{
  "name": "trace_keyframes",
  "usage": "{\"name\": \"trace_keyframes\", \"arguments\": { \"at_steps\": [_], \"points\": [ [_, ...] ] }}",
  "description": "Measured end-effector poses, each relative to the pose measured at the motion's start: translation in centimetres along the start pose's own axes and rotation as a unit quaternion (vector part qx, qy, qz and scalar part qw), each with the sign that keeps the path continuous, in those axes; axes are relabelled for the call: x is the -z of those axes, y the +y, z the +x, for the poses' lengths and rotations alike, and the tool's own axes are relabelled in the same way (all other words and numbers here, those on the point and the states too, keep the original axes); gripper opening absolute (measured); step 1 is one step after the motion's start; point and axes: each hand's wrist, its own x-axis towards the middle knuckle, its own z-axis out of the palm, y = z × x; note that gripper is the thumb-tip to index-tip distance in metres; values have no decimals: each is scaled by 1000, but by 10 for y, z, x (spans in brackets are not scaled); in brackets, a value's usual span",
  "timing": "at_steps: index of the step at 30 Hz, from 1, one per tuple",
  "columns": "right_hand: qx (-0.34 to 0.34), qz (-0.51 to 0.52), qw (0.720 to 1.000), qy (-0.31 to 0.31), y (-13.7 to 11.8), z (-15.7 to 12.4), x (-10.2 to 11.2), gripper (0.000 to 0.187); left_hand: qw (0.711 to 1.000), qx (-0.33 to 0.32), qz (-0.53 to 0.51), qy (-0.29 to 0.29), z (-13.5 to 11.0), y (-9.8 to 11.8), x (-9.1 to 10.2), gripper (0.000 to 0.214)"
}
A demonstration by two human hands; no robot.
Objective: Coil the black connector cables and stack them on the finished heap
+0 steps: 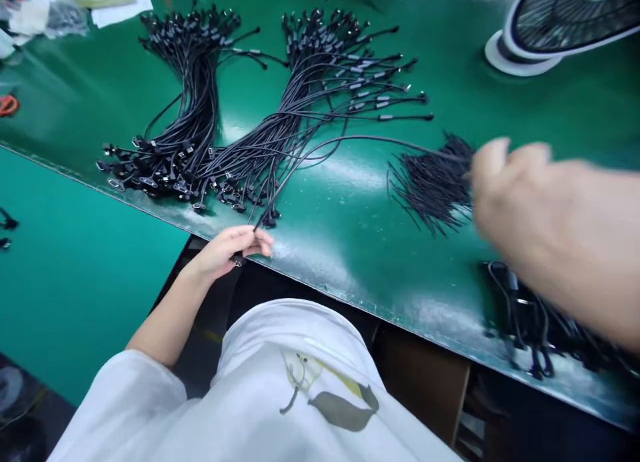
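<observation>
My left hand (231, 249) rests at the near edge of the green table (350, 235), fingers pinched on the connector end of one black cable (350, 140). That cable arcs across the table to my right hand (505, 182), which is blurred by motion and closed around its far end, beside a small heap of thin black ties (433, 189). Two large fanned bundles of black cables lie behind: one bundle (187, 109) at the left, another bundle (310, 109) in the middle.
A white fan (550, 29) stands at the back right. More coiled black cables (535, 322) sit at the near right edge under my forearm. Bags and paper (65, 5) lie at the back left. A second green table (75, 269) is at the left.
</observation>
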Motion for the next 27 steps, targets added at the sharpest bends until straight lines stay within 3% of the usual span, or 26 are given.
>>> {"name": "trace_keyframes", "arguments": {
  "at_steps": [2,3,5,6,8,10,12,13,15,17,19,22,25,27],
  "points": [
    [-63,-234,969,-57,-20,-30,-20,57,996,20,23,-79,7,-5,-17,39],
    [-70,-291,948,-107,-29,-42,-28,51,994,15,36,-106,11,-7,-27,39],
    [-20,-235,947,-218,-42,-57,-42,39,989,-38,82,-116,17,-10,-48,37],
    [5,-179,953,-244,-45,-62,-47,31,983,-85,125,-100,20,-10,-58,36],
    [49,-83,966,-238,-49,-66,-54,18,949,-188,248,-58,27,-11,-76,32],
    [76,-17,980,-183,-49,-66,-56,21,893,-259,365,-50,32,-13,-88,30],
    [84,30,989,-117,-46,-62,-54,25,861,-269,424,-88,34,-16,-96,31],
    [82,53,991,-91,-43,-59,-53,25,862,-245,428,-115,33,-16,-98,31],
    [76,98,990,-62,-31,-53,-50,25,900,-164,374,-152,29,-16,-100,33],
    [76,146,985,-54,-12,-50,-50,27,957,-80,227,-161,25,-11,-98,36],
    [69,194,978,-47,11,-51,-53,28,989,-19,46,-137,21,-1,-93,36],
    [15,234,972,-13,44,-60,-63,29,989,32,-143,-31,20,16,-81,33],
    [-34,209,977,36,64,-71,-78,30,968,3,-237,85,20,28,-68,24],
    [-42,190,979,66,69,-76,-86,29,959,-26,-255,120,21,33,-62,22]
  ]
}}
